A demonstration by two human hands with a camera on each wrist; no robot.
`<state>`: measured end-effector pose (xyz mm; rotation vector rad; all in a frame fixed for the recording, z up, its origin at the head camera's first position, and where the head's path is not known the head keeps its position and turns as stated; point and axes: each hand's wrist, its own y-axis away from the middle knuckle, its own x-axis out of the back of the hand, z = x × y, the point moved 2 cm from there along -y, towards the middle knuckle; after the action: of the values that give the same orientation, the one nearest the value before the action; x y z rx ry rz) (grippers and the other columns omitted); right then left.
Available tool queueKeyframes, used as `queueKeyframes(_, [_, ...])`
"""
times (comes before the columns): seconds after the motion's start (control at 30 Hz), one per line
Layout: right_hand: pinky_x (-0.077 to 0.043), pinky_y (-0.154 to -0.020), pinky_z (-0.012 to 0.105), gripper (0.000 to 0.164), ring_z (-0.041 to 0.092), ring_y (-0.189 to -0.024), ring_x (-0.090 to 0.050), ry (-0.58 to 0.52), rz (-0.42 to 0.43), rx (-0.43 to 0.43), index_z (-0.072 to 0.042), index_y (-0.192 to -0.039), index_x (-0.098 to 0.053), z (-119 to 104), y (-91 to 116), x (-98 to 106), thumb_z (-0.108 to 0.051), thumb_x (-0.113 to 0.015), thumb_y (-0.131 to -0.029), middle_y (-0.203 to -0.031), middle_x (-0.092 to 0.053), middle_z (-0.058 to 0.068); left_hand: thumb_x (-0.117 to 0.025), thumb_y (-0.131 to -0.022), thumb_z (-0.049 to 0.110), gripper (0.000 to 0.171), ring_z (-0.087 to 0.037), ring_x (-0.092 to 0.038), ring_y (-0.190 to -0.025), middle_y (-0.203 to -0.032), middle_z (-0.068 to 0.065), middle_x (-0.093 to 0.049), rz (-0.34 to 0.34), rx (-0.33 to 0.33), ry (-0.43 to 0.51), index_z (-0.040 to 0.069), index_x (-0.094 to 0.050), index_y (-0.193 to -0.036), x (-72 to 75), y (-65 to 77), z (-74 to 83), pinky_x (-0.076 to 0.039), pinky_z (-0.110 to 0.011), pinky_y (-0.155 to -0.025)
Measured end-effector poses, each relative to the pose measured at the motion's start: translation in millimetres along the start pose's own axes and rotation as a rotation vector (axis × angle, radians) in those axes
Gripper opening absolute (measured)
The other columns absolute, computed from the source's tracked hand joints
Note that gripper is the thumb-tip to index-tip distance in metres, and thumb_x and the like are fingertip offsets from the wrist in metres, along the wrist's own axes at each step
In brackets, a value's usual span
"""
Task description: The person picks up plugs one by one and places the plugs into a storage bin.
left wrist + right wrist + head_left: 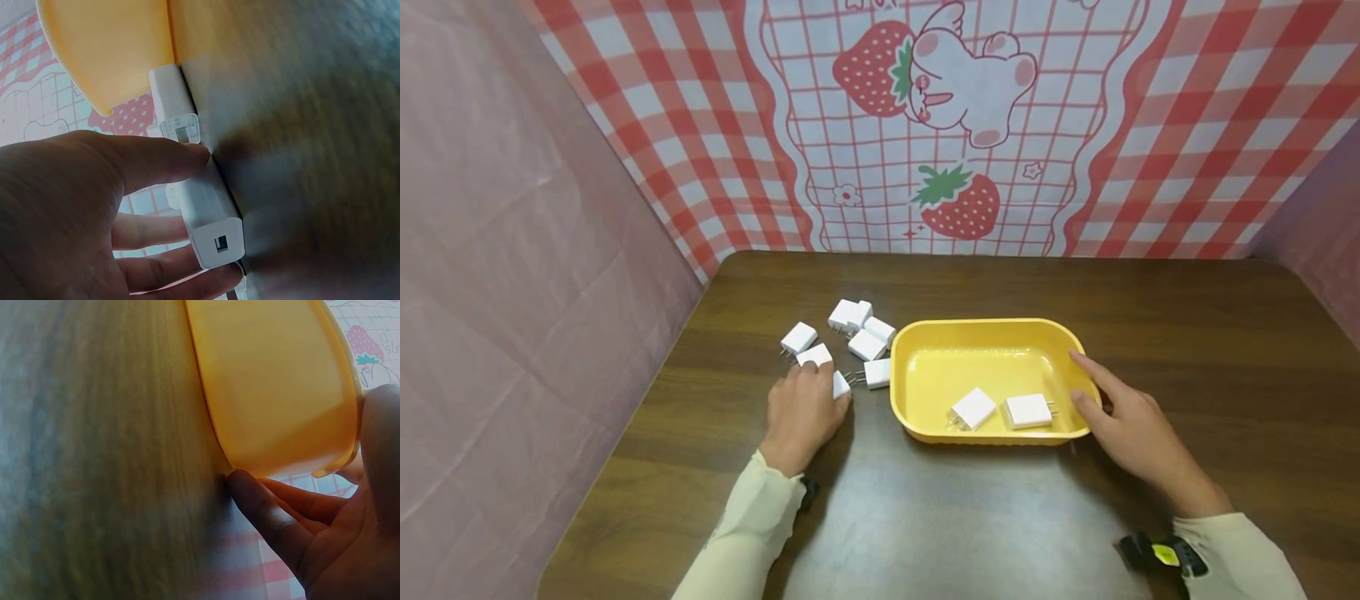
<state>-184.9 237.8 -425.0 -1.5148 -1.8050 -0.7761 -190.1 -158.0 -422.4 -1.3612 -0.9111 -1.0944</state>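
Note:
My left hand (802, 408) reaches into a group of white USB wall chargers left of the yellow plastic tray. In the left wrist view its thumb lies along one charger (215, 212), the other fingers behind it; the USB port faces out. Another charger (172, 94) stands just beyond the thumb. My right hand (1138, 433) holds the tray (992, 323) by its right end, thumb over the rim. In the right wrist view a fingertip reaches the tray's bottom edge. Inside the tray lie two chargers, one angled (974, 408) and one with prongs to the right (1028, 411).
Behind the left hand are more chargers, including one on its own (799, 337) and a cluster (867, 345) by the tray. One charger (877, 373) sits against the tray's left side. The brown wooden table (925, 517) backs onto a red checked strawberry cloth (700, 125).

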Motion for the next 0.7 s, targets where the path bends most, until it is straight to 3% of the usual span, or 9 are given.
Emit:
queueKeyframes(0.37, [-0.035, -0.097, 0.072, 0.064, 0.052, -0.127, -0.042, 0.003, -0.019, -0.017, -0.015, -0.16, -0.025, 0.3, 0.3, -0.9, -0.039, -0.047, -0.105, -0.152, -0.035, 0.032, -0.081, -0.081, 0.038, 0.04, -0.036, -0.064, -0.075, -0.081, -0.014, -0.063, -0.053, 0.014, 0.011, 0.001, -0.071, -0.09, 5.1, -3.0, 0.8, -0.051, -0.049, -0.057])
queueKeyframes(0.7, [-0.037, -0.096, 0.071, 0.062, 0.05, -0.126, -0.045, 0.0, -0.004, 0.013, -0.015, -0.159, -0.028, 0.6, -0.5, -1.1, -0.037, -0.049, -0.105, -0.15, -0.039, 0.031, -0.082, -0.082, 0.032, 0.035, -0.037, -0.064, -0.075, -0.084, -0.015, -0.064, 0.026, 0.011, 0.092, 0.0, -0.069, -0.088, 20.0, -7.8, 3.2, -0.052, -0.052, -0.057])
